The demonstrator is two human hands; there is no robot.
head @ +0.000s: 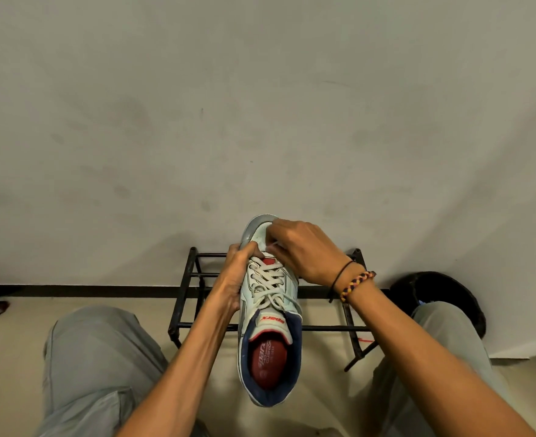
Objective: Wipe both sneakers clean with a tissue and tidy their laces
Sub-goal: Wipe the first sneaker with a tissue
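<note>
Left hand [233, 279] fingers curl round sneaker [271, 313] side, holding it aloft over shoe rack [184, 298]. Right hand [304, 250] fingers pinch something white at toe; tissue or lace unclear.

Both forearms are seen bare to the lower edge of the view, with no sleeves in sight. Nothing is worn on the left hand [235, 280] or on its wrist. On the wrist behind the right hand [304, 249] two bands are worn side by side: a thin black cord [342, 272], lying nearer the hand, and a thicker braided bracelet [356, 286] plaited in yellow, dark red and black strands. A short dark tail is seen hanging from the cord below the wrist. Both legs are covered by loose grey-green trousers [99, 357], on which a stitched seam is seen running along the left thigh.
</note>
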